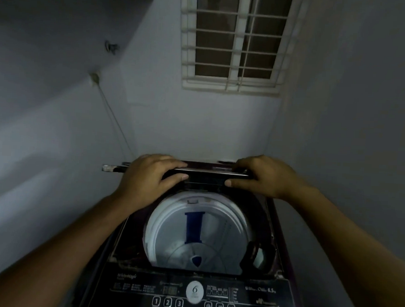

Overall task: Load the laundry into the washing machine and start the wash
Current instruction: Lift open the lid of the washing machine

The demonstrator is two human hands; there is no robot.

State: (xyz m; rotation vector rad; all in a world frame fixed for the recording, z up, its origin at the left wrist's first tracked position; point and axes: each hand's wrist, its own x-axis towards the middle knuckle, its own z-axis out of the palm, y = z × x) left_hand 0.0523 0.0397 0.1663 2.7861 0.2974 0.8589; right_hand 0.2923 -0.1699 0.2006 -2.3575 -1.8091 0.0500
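A dark top-loading washing machine [283, 256] stands below me in a narrow corner. Its folded lid [207, 174] is raised at the back, seen edge-on. My left hand [148, 176] grips the lid's left part, thumb underneath. My right hand [263, 177] grips the lid's right part the same way. The white drum [169, 233] is exposed and shows a blue strip [193, 226] on its wall and the pulsator at the bottom. No laundry is visible in the drum. The control panel [142, 288] with numbered buttons runs along the near edge.
Pale walls close in on the left, back and right of the machine. A barred window [233, 40] sits high on the back wall. A cord [114, 118] runs down the left wall from a fitting toward the machine's back.
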